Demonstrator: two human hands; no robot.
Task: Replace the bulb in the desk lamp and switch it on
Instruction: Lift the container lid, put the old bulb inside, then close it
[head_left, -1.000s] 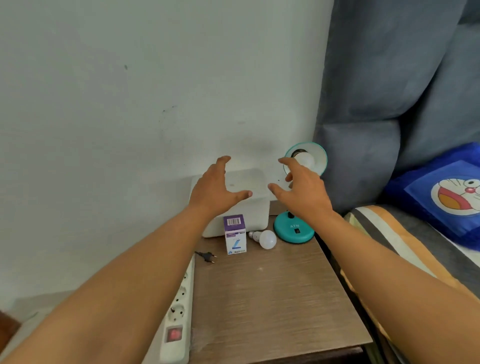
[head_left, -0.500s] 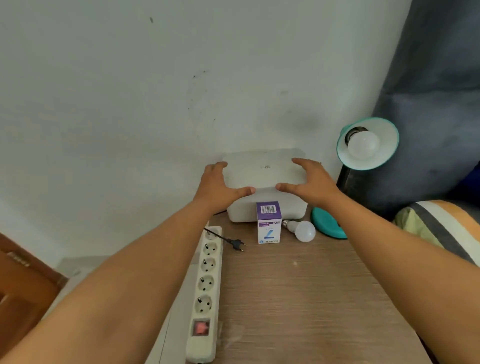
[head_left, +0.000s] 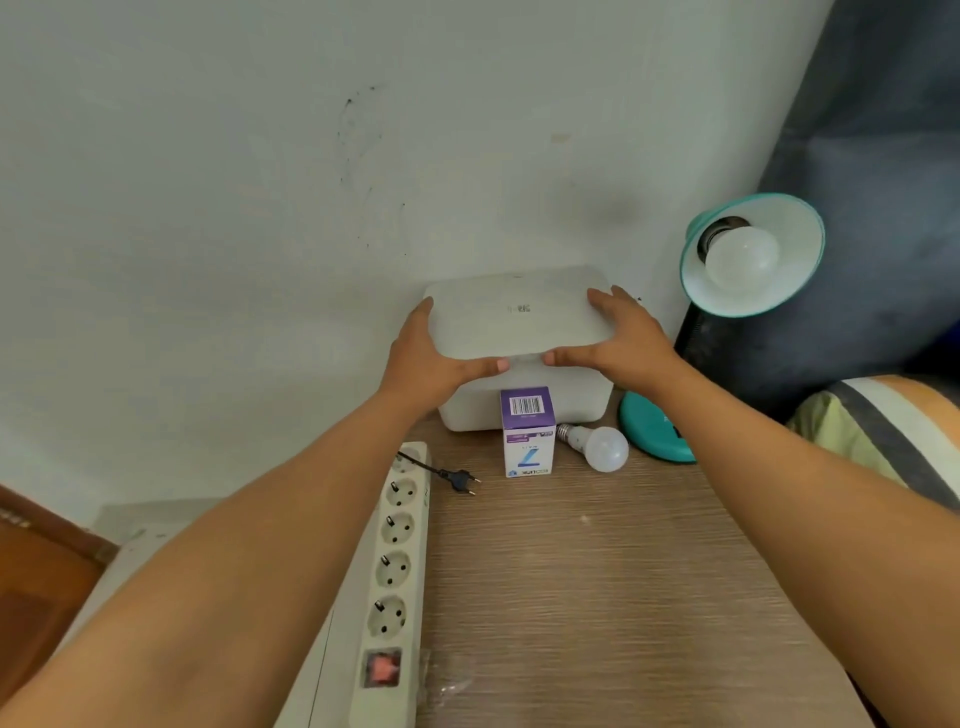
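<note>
Up against the wall at the back of my wooden bedside table, I'm gripping a white box with both hands: my left hand is clamping its left edge with the thumb lying along the front lip, and my right hand is doing the same on the right edge, so the lid part is pinched between them. Sitting right in front of the box is a small purple and white bulb carton, standing upright and touching the box, and just beside it on the right a loose white bulb is lying on its side with the screw base pointing left. Next to that is the teal desk lamp's base, partly hidden by my right forearm. Its teal shade is facing me at upper right with a bulb sitting in the socket, unlit. On the left, a white power strip is running along the table edge, with a black plug lying unplugged near its far end.
</note>
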